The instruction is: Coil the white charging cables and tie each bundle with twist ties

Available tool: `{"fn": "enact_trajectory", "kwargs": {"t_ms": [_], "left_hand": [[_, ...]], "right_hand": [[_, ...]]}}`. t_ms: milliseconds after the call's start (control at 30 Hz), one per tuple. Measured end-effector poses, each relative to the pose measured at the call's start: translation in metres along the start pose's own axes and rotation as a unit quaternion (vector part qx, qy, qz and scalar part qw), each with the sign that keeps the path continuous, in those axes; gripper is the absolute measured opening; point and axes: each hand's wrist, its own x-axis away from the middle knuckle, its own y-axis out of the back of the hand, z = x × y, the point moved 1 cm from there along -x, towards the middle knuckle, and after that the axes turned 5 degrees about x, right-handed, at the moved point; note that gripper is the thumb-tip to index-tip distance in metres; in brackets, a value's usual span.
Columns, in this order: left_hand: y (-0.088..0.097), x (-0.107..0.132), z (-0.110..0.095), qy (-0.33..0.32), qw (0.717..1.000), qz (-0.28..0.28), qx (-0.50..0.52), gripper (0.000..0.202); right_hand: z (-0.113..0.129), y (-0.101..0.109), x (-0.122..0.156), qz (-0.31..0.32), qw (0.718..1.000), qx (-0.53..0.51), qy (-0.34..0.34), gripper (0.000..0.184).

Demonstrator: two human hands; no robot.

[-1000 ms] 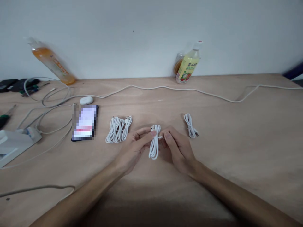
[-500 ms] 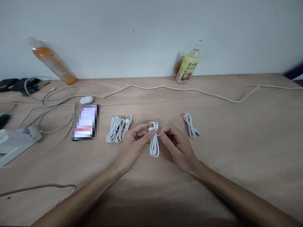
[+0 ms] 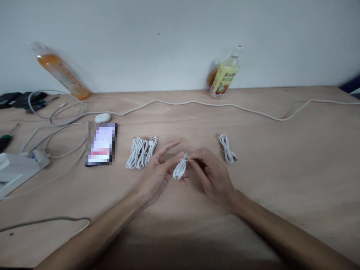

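Observation:
A coiled white USB cable (image 3: 180, 169) is held between my two hands above the table, its lower loops tilted to the left. My left hand (image 3: 161, 172) grips it with the thumb on top, while the index finger sticks out away from it. On the other side my right hand (image 3: 211, 173) pinches at the cable's middle, where a thin tie goes round it; the fingertips partly hide the tie. Several bundled white cables (image 3: 138, 153) lie side by side just beyond my left hand. Another bundled white cable (image 3: 227, 148) rests beyond my right hand.
To the left are a phone (image 3: 102, 144), a white earbud case (image 3: 102, 118) and a white power strip (image 3: 22, 168) with trailing cords. A long white cord (image 3: 202, 104) crosses the back. An orange bottle (image 3: 63, 73) and a yellow bottle (image 3: 225, 77) lean on the wall.
The held cable has tilted, its lower loops swinging up and left, and its USB plug is now out of sight. My left index finger has straightened away from it.

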Motion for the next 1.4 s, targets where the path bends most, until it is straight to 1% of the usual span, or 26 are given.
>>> {"fn": "enact_trajectory", "kwargs": {"t_ms": [33,100,167,233,333,367,400,467,667,800,900,967,1133,1300,1400], "left_hand": [[0.000,0.000,0.000,-0.003,1.000,0.007,-0.003,0.082],[0.001,-0.001,0.001,-0.018,0.999,0.023,-0.023,0.063],[0.003,-0.002,0.003,-0.046,0.996,0.038,-0.068,0.042],[0.006,-0.003,0.004,-0.099,0.985,0.041,-0.135,0.029],[0.008,-0.003,0.005,-0.203,0.948,0.014,-0.247,0.018],[0.009,-0.002,0.006,-0.230,0.935,0.007,-0.270,0.017],[0.009,-0.002,0.006,-0.249,0.926,0.006,-0.283,0.019],[0.009,-0.002,0.007,-0.267,0.921,0.013,-0.283,0.023],[0.009,-0.007,0.007,-0.272,0.931,0.040,-0.242,0.018],[0.010,-0.007,0.007,-0.294,0.922,0.034,-0.252,0.018],[0.008,-0.006,0.006,-0.297,0.920,0.031,-0.256,0.017],[0.006,-0.005,0.005,-0.287,0.925,0.026,-0.248,0.013],[0.001,-0.002,0.002,-0.233,0.943,-0.010,-0.239,0.009],[-0.001,-0.001,-0.002,-0.205,0.946,-0.024,-0.248,0.018],[0.002,-0.003,-0.001,-0.170,0.959,-0.022,-0.227,0.021]], "right_hand": [[0.000,0.000,0.000,-0.001,1.000,0.006,0.006,0.021],[0.001,0.001,0.001,-0.006,1.000,0.005,-0.001,0.020],[0.001,0.001,0.002,-0.015,0.999,-0.014,-0.036,0.016],[0.001,0.000,0.002,-0.022,0.995,-0.046,-0.082,0.015],[0.001,-0.001,0.001,-0.033,0.986,-0.093,-0.138,0.016],[0.001,-0.001,0.000,-0.037,0.982,-0.108,-0.149,0.016],[0.001,-0.001,-0.001,-0.041,0.979,-0.122,-0.160,0.016],[0.001,-0.001,-0.003,-0.046,0.973,-0.143,-0.176,0.016],[0.000,0.000,-0.005,-0.043,0.966,-0.161,-0.199,0.018],[0.000,0.000,-0.004,-0.036,0.966,-0.161,-0.198,0.020],[-0.001,0.000,-0.004,-0.030,0.966,-0.161,-0.198,0.020],[-0.001,0.000,-0.004,-0.024,0.965,-0.165,-0.202,0.021],[0.000,0.002,-0.004,-0.015,0.967,-0.169,-0.192,0.022],[0.002,0.000,-0.005,-0.008,0.967,-0.169,-0.192,0.025],[0.003,0.000,-0.005,-0.003,0.967,-0.176,-0.187,0.023]]}}
